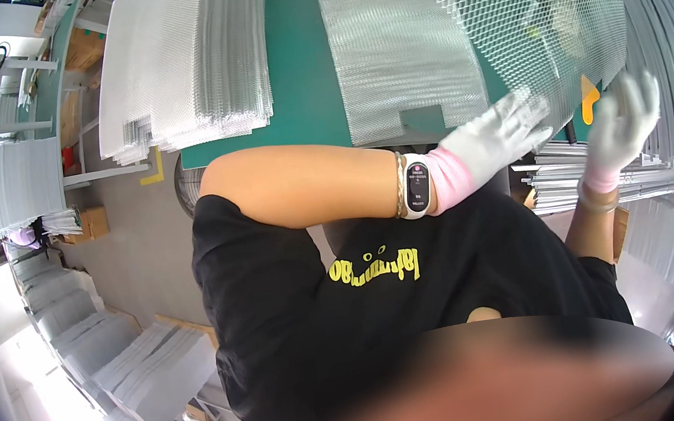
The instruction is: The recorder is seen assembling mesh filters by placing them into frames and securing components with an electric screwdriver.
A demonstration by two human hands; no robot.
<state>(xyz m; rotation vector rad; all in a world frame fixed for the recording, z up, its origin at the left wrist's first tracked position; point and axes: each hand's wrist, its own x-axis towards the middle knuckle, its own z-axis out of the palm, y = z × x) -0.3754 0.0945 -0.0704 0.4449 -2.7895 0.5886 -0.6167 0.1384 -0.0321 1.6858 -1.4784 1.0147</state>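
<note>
A sheet of expanded metal mesh (pixel 489 7) rises at the upper right, tilted over the green table (pixel 296 62). My left hand (pixel 506 133), in a white glove with a pink cuff, reaches its lower edge with fingers stretched out and slightly apart. Whether the fingertips touch the mesh I cannot tell. Gloved the same way, my right hand (pixel 623 122) is raised beside the mesh's lower right edge, its fingers extended and smeared by motion. Between the hands shows an orange scraper-like tool (pixel 589 99). A notched mesh sheet (pixel 401 49) lies flat on the table under the tilted one.
A thick stack of mesh sheets (pixel 181 61) stands on the table's left side. Pale metal strips (pixel 554 178) are piled under my hands, close to my body. More stacked panels (pixel 154 371) fill the lower left, and a cardboard box (pixel 92 224) sits at the left.
</note>
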